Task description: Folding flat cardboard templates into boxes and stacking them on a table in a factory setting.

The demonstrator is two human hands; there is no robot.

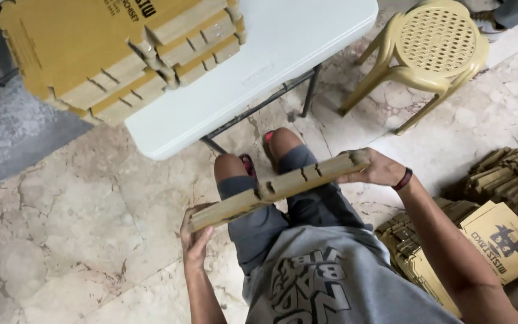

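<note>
Head view showed a seated person holding a flat bundle of cardboard blanks (280, 187) edge-on across the lap, above the knees. Its long axis ran from the near left up to the far right, tilted, with notched slots along the upper edge. The left hand (194, 240) cupped the lower near end, fingers curled under and around it. The right hand (379, 169), wearing a dark wristband, clamped the higher far end, fingers wrapped over the top edge. Both hands sat at opposite ends, so neither was nearer the middle. Beyond the knees stood a white folding table (271, 72) bearing a stack of flat cardboard (115, 54). A yellow plastic stool (433, 48) stood far right, and more cardboard blanks (499, 234) lay on the floor at right.
</note>
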